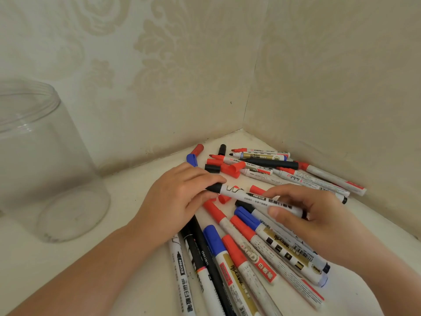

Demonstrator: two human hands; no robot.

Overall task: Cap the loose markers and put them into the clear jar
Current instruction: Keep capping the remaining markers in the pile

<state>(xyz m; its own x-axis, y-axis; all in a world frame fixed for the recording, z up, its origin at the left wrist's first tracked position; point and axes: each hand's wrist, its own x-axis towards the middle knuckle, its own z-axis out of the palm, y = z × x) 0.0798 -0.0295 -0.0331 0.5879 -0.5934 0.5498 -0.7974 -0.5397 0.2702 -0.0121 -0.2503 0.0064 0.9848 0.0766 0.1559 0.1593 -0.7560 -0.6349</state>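
**Both hands gripping one white marker**

The left hand is pinching the black cap end of a white marker while the right hand is gripping its barrel, holding it above the marker pile on the bench. The clear jar is standing well apart at left, upright.

Soft, even, warm indoor light, moderately bright, faint diffuse shadows under hands and markers, pale glints on jar wall, wide-angle bending at edges, slight overall softness, no harsh glare
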